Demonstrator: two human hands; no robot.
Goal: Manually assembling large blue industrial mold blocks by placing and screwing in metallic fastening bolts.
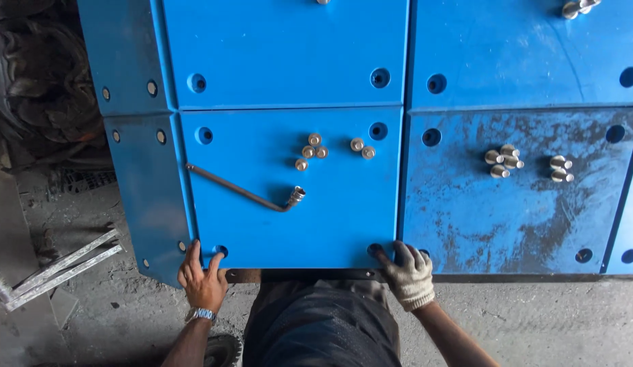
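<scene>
Both hands on the near edge of a blue panel [293,187]

My bare left hand [202,280] and gloved right hand [409,275] grip its front corners, fingers curled over; the panel lies straight ahead, both equally near.

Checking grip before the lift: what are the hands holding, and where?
Both hands grip the near blue panel at its bottom edge: the bare left hand at the left corner, the gloved right hand at the right corner, fingers over the top face.
</scene>
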